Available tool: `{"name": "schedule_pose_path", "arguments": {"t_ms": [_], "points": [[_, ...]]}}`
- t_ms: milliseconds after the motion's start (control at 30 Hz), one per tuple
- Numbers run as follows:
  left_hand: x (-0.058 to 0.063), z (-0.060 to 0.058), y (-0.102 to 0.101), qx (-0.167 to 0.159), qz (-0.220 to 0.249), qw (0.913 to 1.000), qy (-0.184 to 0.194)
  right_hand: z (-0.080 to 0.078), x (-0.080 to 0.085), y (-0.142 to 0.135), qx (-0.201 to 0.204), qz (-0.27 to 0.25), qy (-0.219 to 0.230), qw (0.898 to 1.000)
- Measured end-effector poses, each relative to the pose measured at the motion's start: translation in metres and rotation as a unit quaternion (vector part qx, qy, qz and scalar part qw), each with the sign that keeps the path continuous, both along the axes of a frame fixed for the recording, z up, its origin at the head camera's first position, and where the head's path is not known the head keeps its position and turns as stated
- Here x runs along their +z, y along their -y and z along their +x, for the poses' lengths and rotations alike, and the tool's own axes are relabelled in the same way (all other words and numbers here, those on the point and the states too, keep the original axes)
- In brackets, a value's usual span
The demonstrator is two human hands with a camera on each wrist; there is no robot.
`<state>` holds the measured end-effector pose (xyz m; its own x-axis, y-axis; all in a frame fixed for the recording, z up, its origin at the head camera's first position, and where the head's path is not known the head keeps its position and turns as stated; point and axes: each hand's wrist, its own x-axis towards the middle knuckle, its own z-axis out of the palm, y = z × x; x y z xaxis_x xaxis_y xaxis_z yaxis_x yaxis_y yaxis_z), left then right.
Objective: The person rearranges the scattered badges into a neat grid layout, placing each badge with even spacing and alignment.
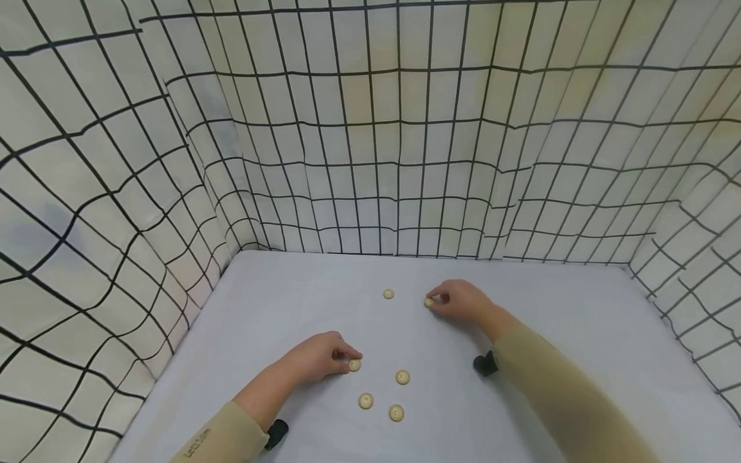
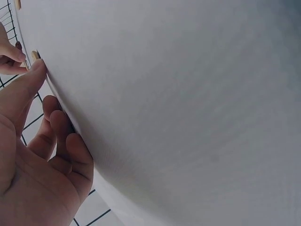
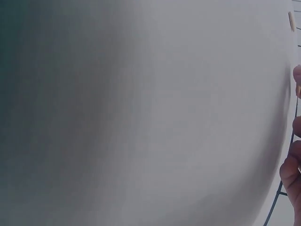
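I have the left hand (image 1: 321,355) pinching a pale-yellow, round, wood-looking disc (image 1: 355,366) between thumb and fingertip; the right hand (image 1: 465,301), farther forward, pinches a matching disc (image 1: 428,302) likewise. I'd keep both pinches light and on the rims, and steer the left hand clear of the three loose discs (image 1: 396,413) on its right and near side. The discs look thin; loose ones show a small central mark I can't read. A lone disc (image 1: 388,294) lies left of the right hand on the white surface (image 1: 312,289).
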<state>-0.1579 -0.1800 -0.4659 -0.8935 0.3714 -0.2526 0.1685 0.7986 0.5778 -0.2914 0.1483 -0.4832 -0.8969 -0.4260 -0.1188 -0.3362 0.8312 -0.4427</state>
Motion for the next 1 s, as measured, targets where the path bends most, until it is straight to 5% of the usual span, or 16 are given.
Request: {"name": "schedule_pose_path", "arguments": {"t_ms": [600,1000], "points": [[-0.001,-0.003,0.000,-0.006,-0.003,0.9999,-0.011,-0.017,-0.005,0.003,-0.032,-0.010,0.004,0.999],[0.001,-0.002,0.001,0.001,0.010,0.9998,0.015,-0.019,-0.007,0.005,-0.035,-0.014,0.025,0.999]]}}
